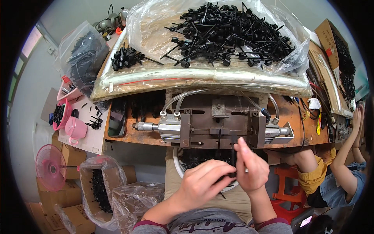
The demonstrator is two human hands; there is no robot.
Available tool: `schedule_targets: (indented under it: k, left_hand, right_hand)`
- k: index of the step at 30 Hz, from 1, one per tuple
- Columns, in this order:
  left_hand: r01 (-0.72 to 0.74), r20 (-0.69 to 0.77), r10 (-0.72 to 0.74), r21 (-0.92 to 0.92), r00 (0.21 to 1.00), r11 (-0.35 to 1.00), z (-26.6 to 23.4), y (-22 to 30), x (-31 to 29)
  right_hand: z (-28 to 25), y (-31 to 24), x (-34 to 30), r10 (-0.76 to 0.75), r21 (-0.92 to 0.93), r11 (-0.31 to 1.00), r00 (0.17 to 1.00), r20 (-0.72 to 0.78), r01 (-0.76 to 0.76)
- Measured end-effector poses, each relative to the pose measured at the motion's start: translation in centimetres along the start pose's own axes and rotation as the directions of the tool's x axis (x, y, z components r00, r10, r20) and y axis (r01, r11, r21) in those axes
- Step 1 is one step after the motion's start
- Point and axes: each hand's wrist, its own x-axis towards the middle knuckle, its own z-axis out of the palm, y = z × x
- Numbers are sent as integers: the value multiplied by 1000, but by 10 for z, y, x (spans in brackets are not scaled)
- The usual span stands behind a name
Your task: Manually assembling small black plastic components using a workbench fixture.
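Note:
Just in front of the bench fixture, my hands meet over a white basket of black parts. A slim black rod-like part (233, 154) stands nearly upright between them. My left hand (204, 179) is closed, its thumb and fingertips pinching near the lower end of that part. My right hand (252, 168) holds the same part from the right, fingers pointing up along it. The part's lower end is hidden by the fingers. Another thin black rod (219, 142) juts toward me from the centre of the brown metal fixture (233, 124). The white basket (178, 165) sits below, on my lap.
Air cylinders (170, 129) with clear hoses flank the fixture. Above it, a plastic-lined tray (206, 75) bears a heap of black parts (230, 35). At left are a pink mug (76, 128), a pink fan (50, 167) and a lined carton (87, 187). Another person (346, 179) sits at right beside a red stool (286, 183).

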Motion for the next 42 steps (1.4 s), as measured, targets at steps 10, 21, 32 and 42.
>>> schedule_targets:
  k: [10, 21, 32, 42]
  left_hand:
    - [-143, 107, 101, 532, 989, 835, 7, -32, 4]
    - [-101, 135, 28, 564, 990, 819, 5, -33, 13]
    - [-73, 128, 2, 554, 992, 829, 6, -35, 12]
    - [-68, 282, -40, 361, 959, 930, -15, -15, -2]
  right_hand:
    - [-17, -2, -6, 234, 242, 944, 972, -8, -225]
    - [-30, -6, -7, 329, 415, 850, 942, 65, -325]
    - [-31, -8, 0, 131, 112, 982, 975, 178, -152]
    - [-21, -9, 5, 130, 67, 986, 948, 292, -156]
